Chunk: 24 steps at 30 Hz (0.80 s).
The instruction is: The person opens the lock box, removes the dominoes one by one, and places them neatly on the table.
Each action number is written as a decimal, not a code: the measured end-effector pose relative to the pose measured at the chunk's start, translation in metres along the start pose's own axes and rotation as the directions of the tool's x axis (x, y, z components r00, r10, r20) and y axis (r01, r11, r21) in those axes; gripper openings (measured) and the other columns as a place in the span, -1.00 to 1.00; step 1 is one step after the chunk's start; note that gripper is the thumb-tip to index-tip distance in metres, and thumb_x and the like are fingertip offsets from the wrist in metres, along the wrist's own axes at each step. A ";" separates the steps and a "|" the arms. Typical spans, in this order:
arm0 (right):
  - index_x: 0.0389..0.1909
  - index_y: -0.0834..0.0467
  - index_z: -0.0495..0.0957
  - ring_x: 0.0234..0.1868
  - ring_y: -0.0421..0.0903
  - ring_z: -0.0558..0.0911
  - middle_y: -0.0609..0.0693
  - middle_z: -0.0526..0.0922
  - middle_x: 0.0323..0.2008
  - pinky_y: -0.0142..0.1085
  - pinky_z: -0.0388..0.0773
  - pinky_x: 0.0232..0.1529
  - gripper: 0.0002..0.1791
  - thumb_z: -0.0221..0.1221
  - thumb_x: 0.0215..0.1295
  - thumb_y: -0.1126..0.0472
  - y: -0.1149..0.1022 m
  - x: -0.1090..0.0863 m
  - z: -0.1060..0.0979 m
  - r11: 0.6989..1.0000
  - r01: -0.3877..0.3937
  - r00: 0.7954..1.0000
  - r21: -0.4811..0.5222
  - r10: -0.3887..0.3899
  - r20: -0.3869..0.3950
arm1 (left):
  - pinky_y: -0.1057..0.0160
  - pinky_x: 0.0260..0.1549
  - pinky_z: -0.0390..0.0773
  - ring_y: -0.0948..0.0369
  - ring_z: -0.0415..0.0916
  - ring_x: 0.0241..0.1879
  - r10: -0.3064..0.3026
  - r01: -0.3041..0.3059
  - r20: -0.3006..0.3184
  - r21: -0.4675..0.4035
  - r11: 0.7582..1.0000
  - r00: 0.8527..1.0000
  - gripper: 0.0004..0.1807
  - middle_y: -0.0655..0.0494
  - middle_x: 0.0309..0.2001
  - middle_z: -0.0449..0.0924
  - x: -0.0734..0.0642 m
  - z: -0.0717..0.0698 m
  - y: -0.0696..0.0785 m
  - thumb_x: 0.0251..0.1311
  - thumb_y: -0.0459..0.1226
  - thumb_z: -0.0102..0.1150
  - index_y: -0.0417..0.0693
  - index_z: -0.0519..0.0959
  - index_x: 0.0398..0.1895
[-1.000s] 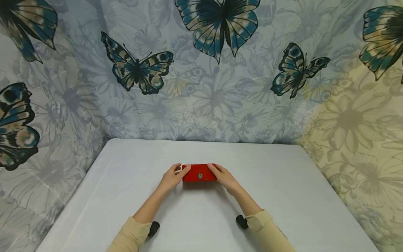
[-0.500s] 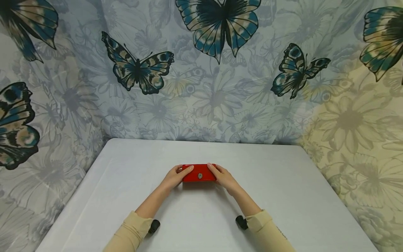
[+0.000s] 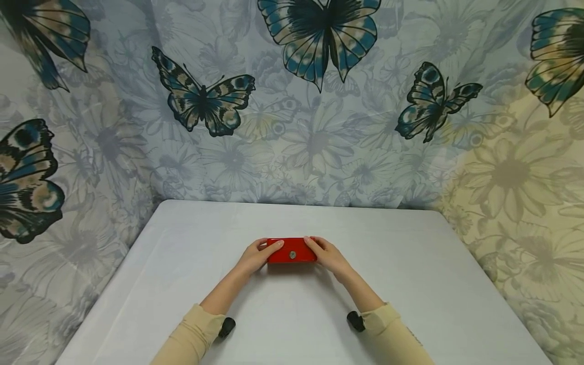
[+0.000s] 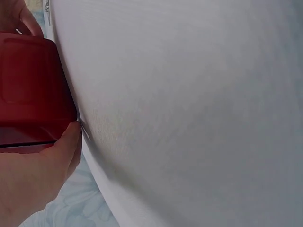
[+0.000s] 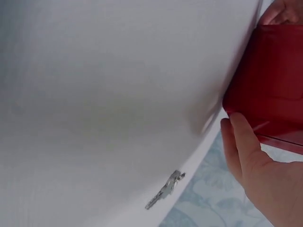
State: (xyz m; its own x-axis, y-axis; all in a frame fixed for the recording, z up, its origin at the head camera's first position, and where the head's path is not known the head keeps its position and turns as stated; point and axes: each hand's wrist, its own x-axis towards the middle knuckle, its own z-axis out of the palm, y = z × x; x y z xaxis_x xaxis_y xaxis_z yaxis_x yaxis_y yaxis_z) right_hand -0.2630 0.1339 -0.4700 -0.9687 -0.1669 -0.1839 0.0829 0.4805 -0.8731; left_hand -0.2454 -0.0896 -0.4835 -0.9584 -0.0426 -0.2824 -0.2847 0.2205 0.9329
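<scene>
A small red cash box point(image 3: 292, 250) with a round silver lock point(image 3: 292, 255) is held between both hands near the middle of the table. My left hand point(image 3: 253, 255) grips its left end, the thumb lying over the face with the lock. At the other end my right hand point(image 3: 330, 256) grips it in the same way, thumb near the top edge. Both wrist views show the box's smooth underside or back point(image 4: 28, 80) and the fingers wrapped at its corners. In the right wrist view, silver keys point(image 5: 165, 189) lie on the white surface; the head view does not show them.
A white table point(image 3: 182, 233) spreads around the hands, with a shadow under the box. Black wrist cameras point(image 3: 226, 327) sit by the beige sleeves point(image 3: 191, 334). A butterfly-patterned cloth wall point(image 3: 310, 152) stands behind and at both sides.
My left thumb has slid farther in over the box's face, and the left fingers have closed in around its end. The right hand keeps its grip. The head view has shifted slightly.
</scene>
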 end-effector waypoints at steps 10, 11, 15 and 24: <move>0.20 0.24 0.50 0.05 0.05 0.61 0.14 0.60 0.09 -0.16 0.60 0.04 -0.35 0.12 0.35 -0.21 0.009 -0.006 -0.019 0.995 0.021 0.999 0.096 -0.016 -0.051 | -0.09 0.17 0.42 -0.06 0.38 0.21 -0.005 0.005 -0.014 0.031 0.999 1.000 0.07 -0.19 0.29 0.38 0.001 0.001 0.001 -0.04 0.35 0.25 -0.18 0.29 0.39; 0.17 0.24 0.52 0.04 0.05 0.61 0.15 0.61 0.07 -0.17 0.61 0.02 -0.38 0.12 0.36 -0.19 0.011 -0.006 -0.022 0.995 0.026 0.998 0.101 -0.020 -0.063 | -0.10 0.17 0.42 -0.06 0.38 0.21 -0.003 0.003 -0.012 0.031 1.000 1.000 0.08 -0.20 0.29 0.38 0.001 0.001 0.001 -0.04 0.36 0.25 -0.19 0.28 0.39; 0.11 0.22 0.57 -0.05 0.08 0.65 0.16 0.62 0.02 -0.14 0.62 0.00 -0.50 0.14 0.39 -0.09 0.020 -0.009 -0.038 0.997 0.042 0.992 0.062 -0.034 -0.118 | -0.10 0.17 0.42 -0.06 0.38 0.21 -0.004 0.005 -0.009 0.034 0.999 1.000 0.09 -0.20 0.29 0.37 0.001 0.001 0.002 -0.05 0.37 0.24 -0.18 0.28 0.40; 0.00 0.26 0.60 -0.12 0.00 0.62 0.07 0.66 -0.12 -0.21 0.65 -0.16 -0.67 0.21 0.35 0.13 0.039 -0.017 -0.062 0.997 0.038 0.987 -0.066 -0.048 -0.151 | -0.10 0.16 0.42 -0.06 0.37 0.21 -0.005 0.005 -0.003 0.042 0.999 1.000 0.09 -0.19 0.29 0.37 0.001 0.001 -0.001 -0.05 0.38 0.23 -0.17 0.28 0.40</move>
State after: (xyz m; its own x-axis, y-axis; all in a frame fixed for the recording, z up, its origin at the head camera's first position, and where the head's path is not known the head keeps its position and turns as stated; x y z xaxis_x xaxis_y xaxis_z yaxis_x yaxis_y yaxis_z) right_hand -0.2573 0.2090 -0.4734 -0.9958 -0.0579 -0.0715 0.0301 0.5296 -0.8477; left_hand -0.2465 -0.0893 -0.4846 -0.9571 -0.0469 -0.2859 -0.2880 0.2614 0.9213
